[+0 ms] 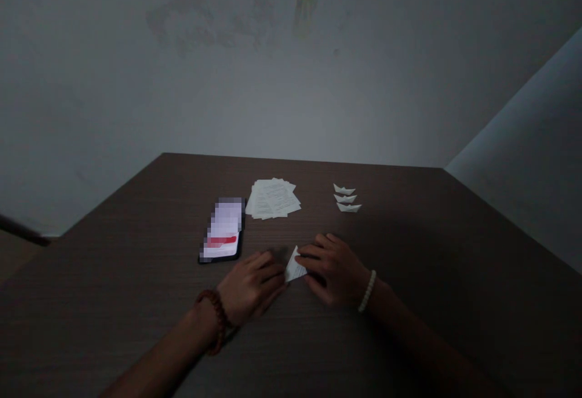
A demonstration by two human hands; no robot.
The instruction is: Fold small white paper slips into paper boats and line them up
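A small piece of folded paper (295, 268), white with printed lines and roughly triangular, lies on the table between my hands. My left hand (252, 286), with a brown bead bracelet at the wrist, has its fingers curled together at the paper's lower left corner. On the other side, my right hand (334, 271) grips the paper's right part between thumb and fingers and hides some of it. A pale bead bracelet circles that wrist. Beyond my right hand sit three small paper boats (348, 208) in a short column.
A loose stack of printed paper sheets (273, 199) lies beyond the hands. To its left is a phone (222, 231) with its screen lit and blurred. The dark wooden table (159, 204) meets a stained grey wall (291, 101) at the back.
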